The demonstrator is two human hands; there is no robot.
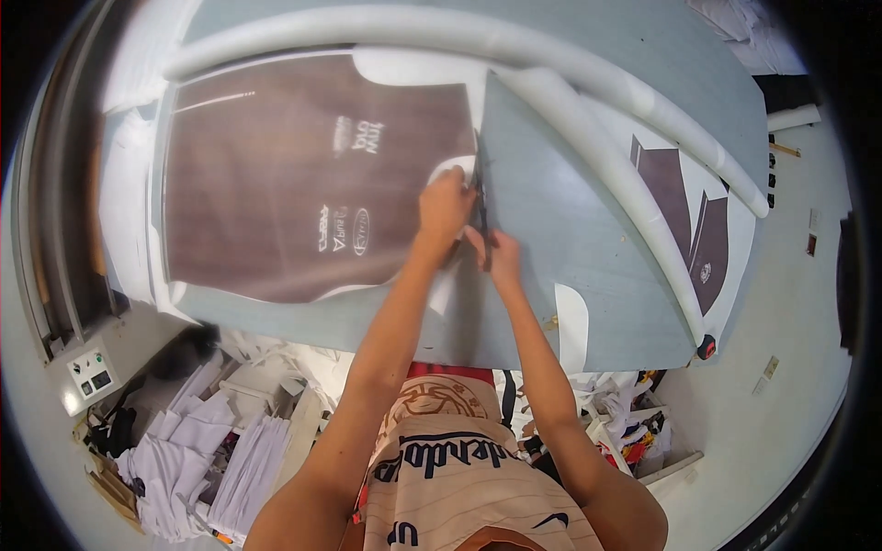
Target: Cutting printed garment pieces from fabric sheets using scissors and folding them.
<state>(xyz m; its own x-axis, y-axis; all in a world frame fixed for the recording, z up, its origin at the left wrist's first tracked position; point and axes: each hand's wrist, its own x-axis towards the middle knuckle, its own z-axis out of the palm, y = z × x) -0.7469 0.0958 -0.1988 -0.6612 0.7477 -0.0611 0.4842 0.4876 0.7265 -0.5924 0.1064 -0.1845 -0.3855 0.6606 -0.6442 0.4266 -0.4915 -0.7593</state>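
Blue-grey bench [542, 165] fills the middle of a pale-floored workroom, where a person in a cream striped top [459, 500] stands at the near side, both bare arms stretched forward. Brown printed sheet [266, 184], marked with white lettering and edged in white, lies flat across the left half of the bench. At its right edge, the left hand [447, 207] bends over the sheet, fingers drawn together and pinching the margin. Just to the right and nearer, the right hand [502, 259] is closed around the handles of dark scissors [483, 197], whose blades point to the far side along that same edge; how wide the blades are parted cannot be told. One long white roll [432, 28] arcs over the far side of the bench, and a second white roll [611, 174] slants down its right half. Two dark printed shapes [666, 188] show on white material at the right. Pale offcut [571, 326] rests near the front edge, right of the right forearm. Folded white cloth [188, 450] is heaped below at the near left, beside a white control box [90, 376].
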